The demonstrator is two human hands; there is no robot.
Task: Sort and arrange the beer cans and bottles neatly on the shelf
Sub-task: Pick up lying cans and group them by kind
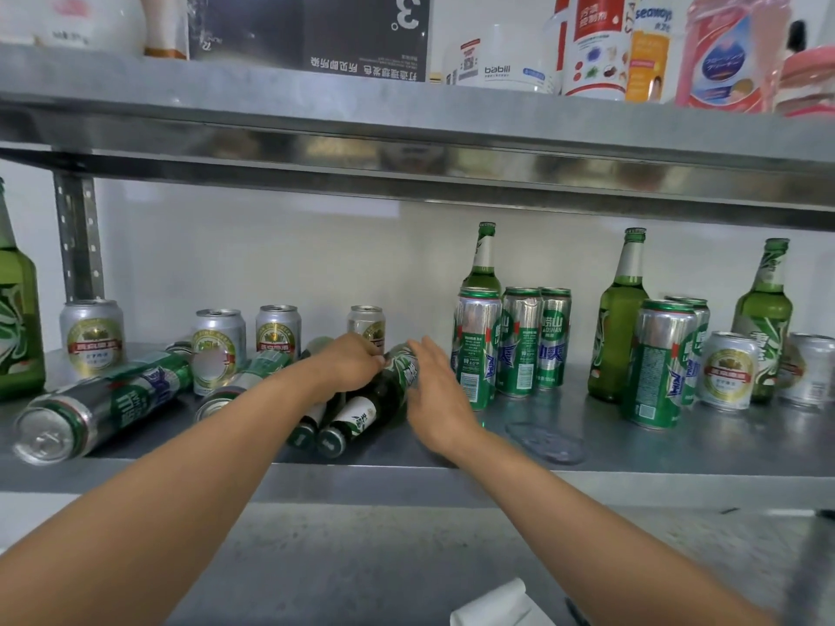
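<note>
The shelf is grey sheet metal, matt and faintly mottled; the upper shelf lip at twelve o'clock shines like a mirror. The toppled can at nine o'clock is glossy aluminium. The bottle at three o'clock is smooth green glass, its neck label probably paper.

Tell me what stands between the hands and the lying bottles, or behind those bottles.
Nothing between: the left hand grips and the right hand touches the lying bottles. Directly behind them a short silver can stands near the back wall.
</note>
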